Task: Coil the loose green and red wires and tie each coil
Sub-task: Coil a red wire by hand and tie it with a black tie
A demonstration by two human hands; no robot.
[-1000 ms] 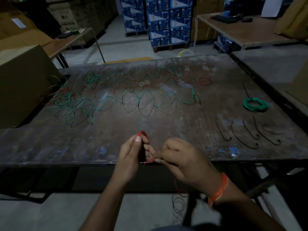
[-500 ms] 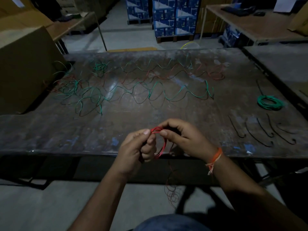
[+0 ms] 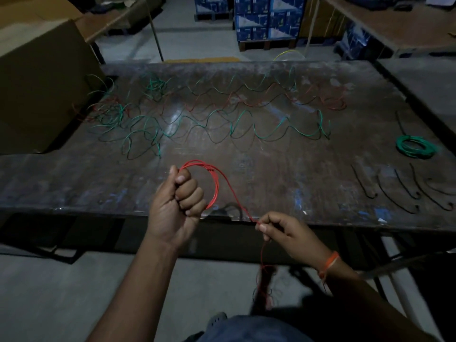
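Red thin wire coil (image 3: pixel 214 183) sits gripped in the left hand (image 3: pixel 176 206) above the tabletop (image 3: pixel 271 174) edge — right hand (image 3: pixel 283 230) has pulled away, pinching the trailing strand — another loop coming.

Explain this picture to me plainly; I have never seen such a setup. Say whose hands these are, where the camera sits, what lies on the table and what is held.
No machine here: a person's two bare hands, filmed by a camera worn on the head, looking down. The left hand grips a small red wire coil; the right hand pinches the red strand running from it, whose tail hangs towards the floor. On the worn table lie loose green wires and red wires, one finished green coil, and short dark ties.
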